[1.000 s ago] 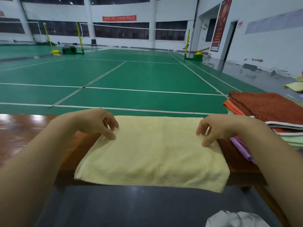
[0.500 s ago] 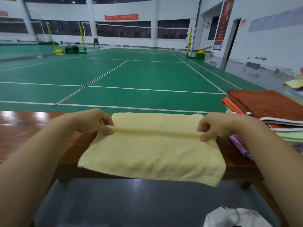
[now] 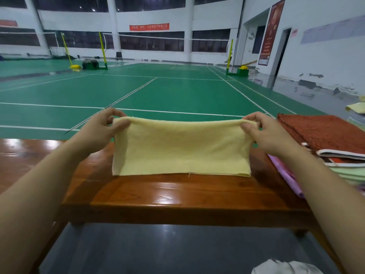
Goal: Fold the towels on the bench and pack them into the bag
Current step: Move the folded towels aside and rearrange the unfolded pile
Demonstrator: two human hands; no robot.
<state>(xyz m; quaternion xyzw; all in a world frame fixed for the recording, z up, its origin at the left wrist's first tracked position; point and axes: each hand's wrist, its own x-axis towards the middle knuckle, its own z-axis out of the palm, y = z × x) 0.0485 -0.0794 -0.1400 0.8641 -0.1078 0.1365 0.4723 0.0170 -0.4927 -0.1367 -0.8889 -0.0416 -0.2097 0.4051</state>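
Left hand [image 3: 102, 128] and right hand [image 3: 263, 133] each in a pinching grip on the top corners of a pale yellow folded terry towel [image 3: 180, 149], towel hanging between the grips, lower edge touching the glossy brown wooden counter [image 3: 177, 196], stack of folded towels [image 3: 327, 141] right of the right grip

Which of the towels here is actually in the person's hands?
The pale yellow towel, pinched at its top corners by the left hand and right hand. The others lie untouched in the stack at the right.
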